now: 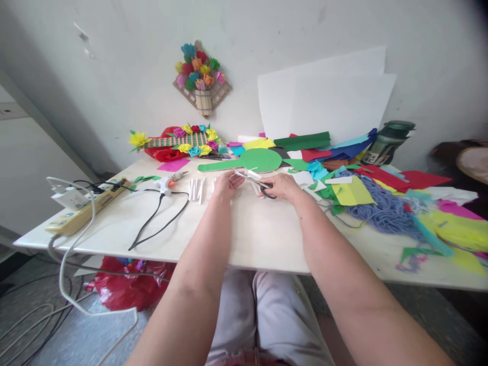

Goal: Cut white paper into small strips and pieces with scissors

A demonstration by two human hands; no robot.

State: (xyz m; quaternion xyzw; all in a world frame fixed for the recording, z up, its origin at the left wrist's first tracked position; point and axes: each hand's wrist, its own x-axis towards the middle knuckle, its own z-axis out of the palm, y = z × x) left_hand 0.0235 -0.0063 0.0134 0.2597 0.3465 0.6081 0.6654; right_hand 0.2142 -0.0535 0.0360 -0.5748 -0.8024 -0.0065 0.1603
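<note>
My right hand (284, 187) has its fingers wrapped round the black handles of a pair of scissors (253, 179), whose blades point left. The blade tips reach the fingers of my left hand (227, 186). There the left fingers pinch a thin white paper piece, mostly hidden by the hand and blades. Several short white paper rolls (196, 190) lie side by side to the left of my left hand. Beyond both hands rests a green card shape (261, 159) with a round body and a long strip running left.
A white glue gun (164, 187) with a black cord lies left, near a power strip (89, 207). Coloured paper and blue yarn (377, 201) cover the right side. A green bottle (388, 143) stands at the back right. A paper-flower guitar (183, 141) leans near the wall.
</note>
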